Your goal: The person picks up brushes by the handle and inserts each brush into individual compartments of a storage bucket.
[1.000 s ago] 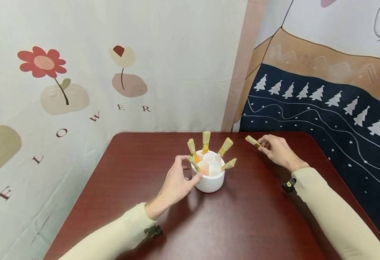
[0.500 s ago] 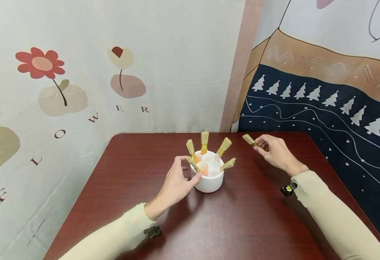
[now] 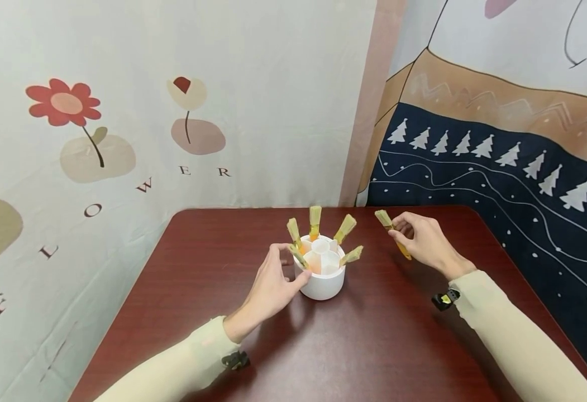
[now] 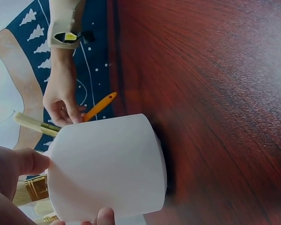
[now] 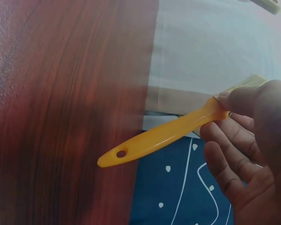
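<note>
A white round brush holder [image 3: 321,286] with inner compartments stands on the table. Several paintbrushes lean outward in it, bristles up, such as the rear brush [image 3: 315,219]. My left hand [image 3: 272,287] grips the holder from its left side, thumb in front and fingers behind; in the left wrist view the holder's white wall [image 4: 107,168] fills the middle. To the right, my right hand [image 3: 428,243] pinches another paintbrush [image 3: 383,218] near its ferrule, above the table. Its yellow handle [image 5: 164,133] has a hole at the end and points downward, bristles up.
The dark red wooden table [image 3: 373,346] extends around the holder. A white flower-print cloth [image 3: 273,100] hangs behind it, and a dark blue tree-print cloth [image 3: 444,173] hangs at the right. Black wrist cameras [image 3: 444,300] sit on both wrists.
My right hand has turned the paintbrush more upright, and its yellow handle now shows below the fingers. My left hand stays on the holder. The head view has shifted slightly.
</note>
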A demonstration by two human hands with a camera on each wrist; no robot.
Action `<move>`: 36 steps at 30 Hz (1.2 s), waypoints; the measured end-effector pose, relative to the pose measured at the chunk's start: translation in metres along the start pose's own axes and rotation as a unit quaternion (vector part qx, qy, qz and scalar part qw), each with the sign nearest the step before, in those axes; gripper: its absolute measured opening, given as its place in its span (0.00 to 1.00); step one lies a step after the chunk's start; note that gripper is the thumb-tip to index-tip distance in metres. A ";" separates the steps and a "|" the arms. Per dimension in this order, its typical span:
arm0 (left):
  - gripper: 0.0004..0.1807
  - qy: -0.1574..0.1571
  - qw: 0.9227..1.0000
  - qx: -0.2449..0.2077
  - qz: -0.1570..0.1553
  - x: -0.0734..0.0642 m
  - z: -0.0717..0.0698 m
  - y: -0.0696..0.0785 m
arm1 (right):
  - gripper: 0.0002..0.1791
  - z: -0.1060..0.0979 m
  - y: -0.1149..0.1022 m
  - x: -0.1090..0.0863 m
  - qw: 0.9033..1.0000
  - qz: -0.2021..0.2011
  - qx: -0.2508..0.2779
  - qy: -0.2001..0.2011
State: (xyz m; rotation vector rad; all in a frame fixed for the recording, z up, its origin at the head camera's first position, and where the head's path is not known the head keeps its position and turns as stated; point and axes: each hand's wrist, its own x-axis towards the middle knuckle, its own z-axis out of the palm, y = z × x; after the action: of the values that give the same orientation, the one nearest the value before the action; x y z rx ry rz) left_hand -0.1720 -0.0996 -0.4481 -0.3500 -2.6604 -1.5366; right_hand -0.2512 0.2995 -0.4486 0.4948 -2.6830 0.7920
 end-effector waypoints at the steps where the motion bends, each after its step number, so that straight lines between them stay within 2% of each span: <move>1: 0.35 0.000 1.000 -0.003 0.001 -0.001 0.000 -0.001 | 0.10 0.001 -0.001 -0.001 1.000 0.000 0.001 -0.001; 6: 0.34 0.002 1.000 -0.017 0.003 -0.001 0.001 -0.004 | 0.10 0.003 -0.004 -0.004 1.000 -0.006 -0.007 0.007; 18: 0.32 0.006 1.000 -0.018 0.006 0.000 0.002 -0.007 | 0.10 0.002 -0.017 -0.010 0.998 -0.038 -0.014 0.040; 30: 0.31 0.006 0.999 -0.006 0.034 0.003 0.002 -0.009 | 0.12 0.002 -0.029 -0.011 0.997 -0.060 -0.004 0.058; 36: 0.31 0.005 1.000 -0.011 0.029 0.003 0.001 -0.010 | 0.14 0.000 -0.038 -0.011 0.995 -0.070 -0.002 0.066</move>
State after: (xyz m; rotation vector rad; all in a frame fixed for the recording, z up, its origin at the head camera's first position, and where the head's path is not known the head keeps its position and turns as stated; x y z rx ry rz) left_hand -0.1769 -0.1030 -0.4571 -0.4143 -2.6040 -1.5483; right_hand -0.2257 0.2723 -0.4355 0.5999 -2.4969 0.7519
